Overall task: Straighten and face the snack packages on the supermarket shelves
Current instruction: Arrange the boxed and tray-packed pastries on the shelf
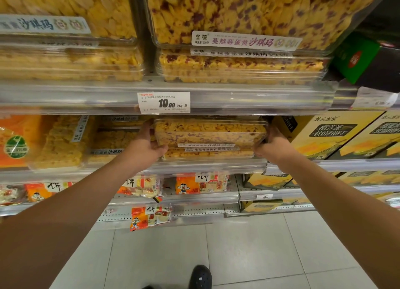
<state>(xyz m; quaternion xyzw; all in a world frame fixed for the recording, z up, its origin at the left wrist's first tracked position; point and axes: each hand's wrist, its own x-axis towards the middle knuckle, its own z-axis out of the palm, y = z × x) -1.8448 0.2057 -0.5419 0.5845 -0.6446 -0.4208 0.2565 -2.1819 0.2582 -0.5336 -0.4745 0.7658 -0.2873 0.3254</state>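
A clear plastic box of yellow snack with dark red bits (210, 132) lies on top of another like it (207, 154) on the middle shelf. My left hand (148, 143) grips the top box's left end, thumb under its front corner. My right hand (273, 144) grips its right end. The box is tilted, its front edge lower than its back. More clear boxes of plain yellow snack (112, 140) stand to its left, one of them (62, 141) turned on its side.
The upper shelf (259, 98) holds stacked boxes of the same snack (240, 66) and a price tag (164, 102). Yellow cartons (329, 135) stand right of my hands. Bagged rice crackers (201, 183) lie on lower shelves. Grey floor tiles and a black shoe (200, 276) are below.
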